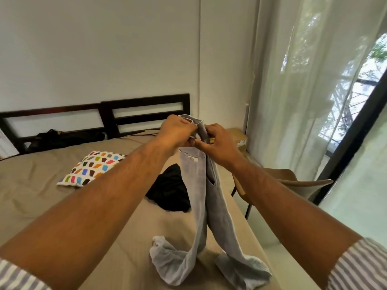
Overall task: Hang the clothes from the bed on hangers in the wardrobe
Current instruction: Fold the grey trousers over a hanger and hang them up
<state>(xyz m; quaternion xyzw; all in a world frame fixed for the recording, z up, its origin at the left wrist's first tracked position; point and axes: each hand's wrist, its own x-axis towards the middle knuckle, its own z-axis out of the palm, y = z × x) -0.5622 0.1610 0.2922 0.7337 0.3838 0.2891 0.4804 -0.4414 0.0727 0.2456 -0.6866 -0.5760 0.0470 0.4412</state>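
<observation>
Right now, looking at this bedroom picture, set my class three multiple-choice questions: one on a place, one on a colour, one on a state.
1. Where does the black garment lie?
A. On a shelf
B. On the bed, behind the trousers
C. In a drawer

2. What colour are the trousers?
A. Red
B. Green
C. Light grey

3. How are the trousers held?
A. The left hand and right hand grip the waistband, leg ends resting on the bed
B. On a hanger
C. Flat, untouched

Answers: 1 B, it sits on the brown sheet; 2 C, the cloth is pale grey; 3 A, both hands hold the top and the legs trail on the bed.
</observation>
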